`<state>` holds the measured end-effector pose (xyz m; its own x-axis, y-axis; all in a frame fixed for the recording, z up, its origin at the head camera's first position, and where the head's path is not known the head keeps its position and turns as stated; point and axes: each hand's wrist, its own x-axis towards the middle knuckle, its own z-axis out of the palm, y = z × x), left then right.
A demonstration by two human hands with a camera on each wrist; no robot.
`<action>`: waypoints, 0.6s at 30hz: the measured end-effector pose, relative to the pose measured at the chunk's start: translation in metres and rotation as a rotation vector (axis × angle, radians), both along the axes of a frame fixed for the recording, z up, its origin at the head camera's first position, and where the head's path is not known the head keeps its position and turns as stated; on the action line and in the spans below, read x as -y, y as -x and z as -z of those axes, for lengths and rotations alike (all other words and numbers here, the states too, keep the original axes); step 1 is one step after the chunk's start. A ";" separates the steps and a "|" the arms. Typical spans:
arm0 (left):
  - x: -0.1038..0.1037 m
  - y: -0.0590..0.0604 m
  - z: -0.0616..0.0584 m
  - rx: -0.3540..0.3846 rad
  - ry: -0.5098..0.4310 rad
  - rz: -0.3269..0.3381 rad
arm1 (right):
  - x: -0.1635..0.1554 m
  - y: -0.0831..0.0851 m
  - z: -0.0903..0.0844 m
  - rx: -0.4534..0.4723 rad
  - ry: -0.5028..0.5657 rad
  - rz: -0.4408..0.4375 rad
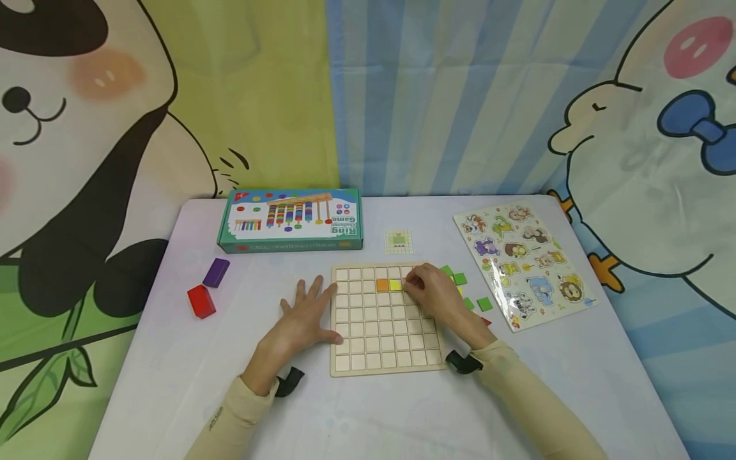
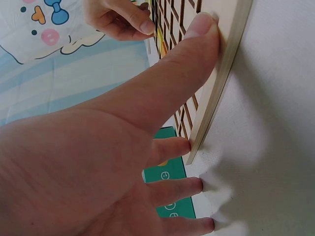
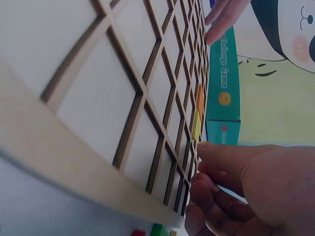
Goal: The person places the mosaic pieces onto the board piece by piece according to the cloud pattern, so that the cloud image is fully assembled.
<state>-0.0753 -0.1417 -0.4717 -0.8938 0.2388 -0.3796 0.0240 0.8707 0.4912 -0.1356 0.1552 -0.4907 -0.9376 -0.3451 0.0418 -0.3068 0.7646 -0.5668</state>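
A wooden grid board (image 1: 379,329) lies flat on the table. An orange tile (image 1: 383,285) and a yellow tile (image 1: 395,285) sit side by side in its second row from the far edge. My right hand (image 1: 437,294) is over the board's far right part, fingers curled and thumb and forefinger pinched. A yellowish sliver shows at the thumb tip (image 3: 203,146), beside the yellow tile; the fingers hide most of it. My left hand (image 1: 301,322) is spread at the left edge, its thumb (image 2: 202,32) resting on the rim, other fingers on or beside the edge.
Loose green tiles (image 1: 485,304) and a bit of red lie right of the board. A small pattern card (image 1: 398,242) is behind it, with a green game box (image 1: 290,220) at back left. An animal picture board (image 1: 526,262) lies right; purple (image 1: 216,273) and red (image 1: 201,301) blocks lie left.
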 end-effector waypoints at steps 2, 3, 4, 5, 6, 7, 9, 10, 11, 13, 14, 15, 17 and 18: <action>0.000 0.000 0.000 0.000 -0.002 0.001 | -0.005 0.001 -0.001 -0.008 -0.002 0.007; 0.000 0.000 0.000 -0.002 -0.001 0.003 | -0.008 0.001 -0.002 -0.012 0.001 0.009; 0.000 0.000 0.000 -0.003 0.001 0.005 | -0.011 0.001 -0.003 -0.019 0.003 0.014; 0.000 0.000 0.000 -0.003 0.002 0.006 | -0.015 0.001 -0.004 -0.025 0.004 0.019; 0.001 0.000 0.001 -0.003 0.004 0.008 | -0.019 0.001 -0.004 -0.034 0.001 0.024; 0.001 -0.001 0.001 -0.002 0.005 0.009 | -0.023 0.002 -0.004 -0.043 -0.003 0.031; 0.001 -0.001 0.001 0.001 0.007 0.009 | -0.032 0.002 -0.005 -0.061 -0.011 0.043; 0.001 -0.001 0.000 0.003 0.007 0.010 | -0.037 0.002 -0.005 -0.069 -0.017 0.050; 0.001 -0.001 0.000 0.006 0.005 0.010 | -0.041 0.002 -0.006 -0.073 -0.024 0.058; 0.001 -0.001 0.000 0.009 0.004 0.010 | -0.051 0.002 -0.007 -0.080 -0.035 0.072; 0.001 -0.001 0.000 0.010 0.004 0.011 | -0.056 0.002 -0.007 -0.080 -0.040 0.079; 0.001 -0.001 -0.001 0.011 0.003 0.012 | -0.060 0.002 -0.008 -0.074 -0.044 0.090; 0.001 -0.001 -0.001 0.010 0.003 0.013 | -0.069 0.001 -0.009 -0.059 -0.040 0.106; 0.001 -0.001 -0.001 0.009 0.005 0.013 | -0.074 0.001 -0.009 -0.053 -0.038 0.110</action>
<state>-0.0741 -0.1427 -0.4703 -0.8870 0.2487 -0.3890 0.0311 0.8727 0.4872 -0.1363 0.2288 -0.4821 -0.9667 -0.2427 0.0812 -0.2486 0.8160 -0.5218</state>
